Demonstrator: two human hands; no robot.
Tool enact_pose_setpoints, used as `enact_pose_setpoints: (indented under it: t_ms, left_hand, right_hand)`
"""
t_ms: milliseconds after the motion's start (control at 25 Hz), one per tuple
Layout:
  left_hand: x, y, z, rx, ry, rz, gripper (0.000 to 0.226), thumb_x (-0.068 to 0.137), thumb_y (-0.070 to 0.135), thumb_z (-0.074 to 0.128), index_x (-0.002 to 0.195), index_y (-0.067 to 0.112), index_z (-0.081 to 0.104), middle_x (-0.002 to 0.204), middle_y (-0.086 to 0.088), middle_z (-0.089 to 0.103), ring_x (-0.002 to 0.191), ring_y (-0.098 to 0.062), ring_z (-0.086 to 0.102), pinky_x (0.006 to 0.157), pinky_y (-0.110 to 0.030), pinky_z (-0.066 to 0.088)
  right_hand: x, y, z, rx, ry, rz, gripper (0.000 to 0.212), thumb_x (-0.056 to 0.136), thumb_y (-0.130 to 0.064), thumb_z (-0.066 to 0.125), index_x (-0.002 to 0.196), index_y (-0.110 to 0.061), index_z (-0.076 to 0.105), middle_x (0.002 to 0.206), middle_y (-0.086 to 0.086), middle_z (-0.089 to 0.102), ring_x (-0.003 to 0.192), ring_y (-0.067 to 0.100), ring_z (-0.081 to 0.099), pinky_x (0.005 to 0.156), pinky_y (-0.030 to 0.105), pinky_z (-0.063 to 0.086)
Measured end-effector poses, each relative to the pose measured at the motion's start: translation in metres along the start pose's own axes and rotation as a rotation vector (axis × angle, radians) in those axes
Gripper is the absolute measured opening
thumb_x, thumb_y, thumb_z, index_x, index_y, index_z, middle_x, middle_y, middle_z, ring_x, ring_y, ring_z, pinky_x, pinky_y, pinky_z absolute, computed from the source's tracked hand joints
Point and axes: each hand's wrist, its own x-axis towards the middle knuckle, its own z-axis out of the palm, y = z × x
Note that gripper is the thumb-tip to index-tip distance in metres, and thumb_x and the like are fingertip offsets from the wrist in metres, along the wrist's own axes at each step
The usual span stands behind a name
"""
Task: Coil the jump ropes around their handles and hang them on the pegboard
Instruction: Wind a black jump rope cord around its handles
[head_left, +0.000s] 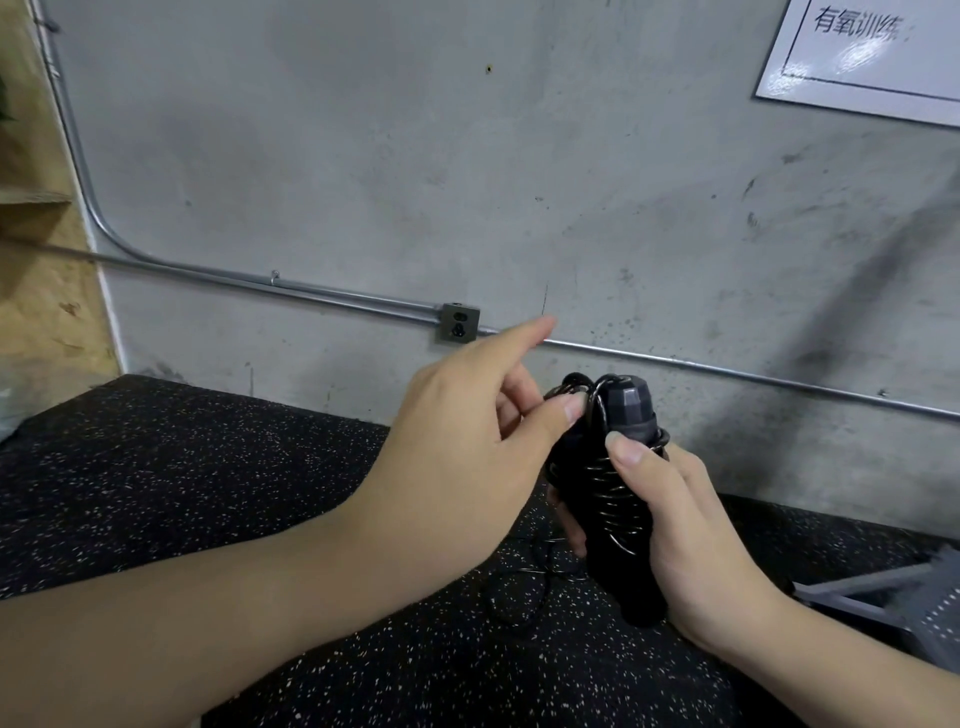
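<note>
Scuffed grey concrete wall (363, 156) with a metal conduit (260, 280) backs a black speckled rubber mat (156, 493). Over the mat's near right, the right hand (691, 535) grips upright black handles (618, 499) wound with thin wire rope (605, 483). The left hand (467, 431) pinches rope near the handle tops, index finger extended.

The handles (618, 488) are held upright between the two hands, above the floor mat (208, 493), with the rope (610, 491) wound around them. The left hand (467, 436) is placed to their left, the right hand (675, 525) to their right. Behind them a conduit (311, 288) is run along the wall (363, 156), and a sign (872, 52) is mounted at the upper right.
</note>
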Motion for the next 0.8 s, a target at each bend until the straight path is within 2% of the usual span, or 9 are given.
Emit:
enact_pose_setpoints:
  t_ms: [80, 200, 320, 480, 560, 680, 800]
  left_hand:
    - [0.002, -0.003, -0.006, 0.133, -0.105, 0.057, 0.043, 0.1, 0.032, 0.063, 0.142, 0.034, 0.059, 0.086, 0.019, 0.052, 0.075, -0.003, 0.054, 0.071, -0.012, 0.042]
    - [0.003, -0.007, -0.012, 0.181, -0.222, 0.1, 0.029, 0.103, 0.031, 0.057, 0.13, 0.034, 0.067, 0.086, 0.018, 0.048, 0.081, -0.004, 0.055, 0.072, -0.015, 0.043]
    - [0.0, -0.008, -0.014, 0.176, -0.218, 0.107, 0.019, 0.1, 0.025, 0.062, 0.115, 0.033, 0.07, 0.074, 0.014, 0.051, 0.065, 0.005, 0.052, 0.062, -0.009, 0.039]
    - [-0.004, -0.012, -0.017, 0.139, -0.213, 0.089, 0.012, 0.096, 0.027, 0.064, 0.105, 0.034, 0.068, 0.076, 0.002, 0.055, 0.062, -0.002, 0.049, 0.06, -0.011, 0.038]
    - [-0.004, -0.014, -0.018, 0.132, -0.225, 0.081, 0.008, 0.094, 0.03, 0.065, 0.101, 0.033, 0.067, 0.076, 0.001, 0.056, 0.061, -0.003, 0.048, 0.06, -0.012, 0.038]
    - [-0.004, -0.018, -0.023, 0.198, -0.255, 0.107, 0.014, 0.093, 0.041, 0.062, 0.101, 0.031, 0.066, 0.075, 0.002, 0.056, 0.062, -0.005, 0.049, 0.059, -0.012, 0.038]
    - [-0.002, -0.019, -0.027, 0.265, -0.339, 0.138, 0.02, 0.096, 0.045, 0.056, 0.105, 0.027, 0.06, 0.067, 0.003, 0.048, 0.057, -0.008, 0.045, 0.056, -0.018, 0.036]
  right_hand:
    - [-0.001, 0.001, -0.001, -0.019, -0.015, 0.0, 0.061, 0.083, -0.051, 0.058, 0.088, 0.009, 0.061, 0.061, 0.02, 0.059, 0.053, 0.028, 0.055, 0.05, 0.031, 0.046]
    - [-0.002, 0.002, -0.003, -0.032, -0.045, 0.02, 0.063, 0.081, -0.055, 0.067, 0.091, 0.006, 0.061, 0.064, 0.019, 0.061, 0.053, 0.028, 0.057, 0.051, 0.033, 0.047]
    - [-0.002, 0.002, -0.004, -0.045, -0.079, 0.05, 0.067, 0.08, -0.059, 0.068, 0.092, 0.007, 0.06, 0.064, 0.017, 0.063, 0.053, 0.027, 0.058, 0.052, 0.034, 0.049]
    - [-0.002, 0.001, -0.003, -0.007, -0.171, 0.129, 0.064, 0.087, -0.053, 0.055, 0.091, 0.011, 0.058, 0.063, 0.009, 0.064, 0.053, 0.026, 0.055, 0.053, 0.033, 0.047]
    - [-0.001, 0.002, -0.002, 0.073, -0.227, 0.215, 0.061, 0.087, -0.055, 0.058, 0.093, 0.005, 0.059, 0.069, 0.016, 0.063, 0.053, 0.026, 0.052, 0.054, 0.035, 0.044]
    - [0.0, 0.005, 0.0, 0.199, -0.292, 0.329, 0.059, 0.08, -0.063, 0.068, 0.096, -0.007, 0.063, 0.08, 0.025, 0.059, 0.054, 0.024, 0.049, 0.055, 0.034, 0.042]
    - [-0.002, 0.007, -0.001, 0.246, -0.332, 0.369, 0.06, 0.08, -0.063, 0.068, 0.096, -0.006, 0.062, 0.079, 0.022, 0.059, 0.053, 0.024, 0.049, 0.055, 0.033, 0.042]
